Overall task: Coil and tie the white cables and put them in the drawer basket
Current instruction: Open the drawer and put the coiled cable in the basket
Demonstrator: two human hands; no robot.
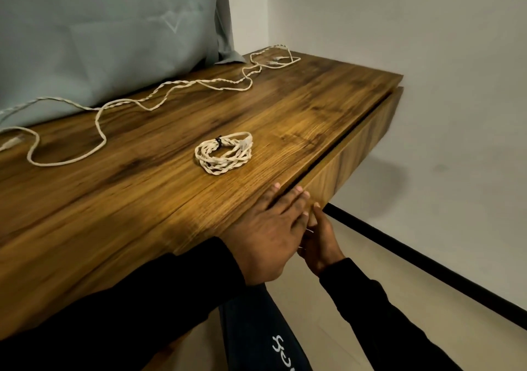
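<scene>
Fingers of the left hand (273, 228) lie flat on the desk edge (242, 208), right hand (319, 242) straight-fingered against the barely open drawer (356, 148); tied coil (224, 153) mid-frame, loose cable (128, 105) upper left uncoiled.

Head cam, close, looks fwd/down over desk (142, 171) edge.

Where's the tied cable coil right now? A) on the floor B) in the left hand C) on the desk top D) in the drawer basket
C: the tied coil lies on the wooden desk top, apart from both hands, which are at the drawer front.
</scene>
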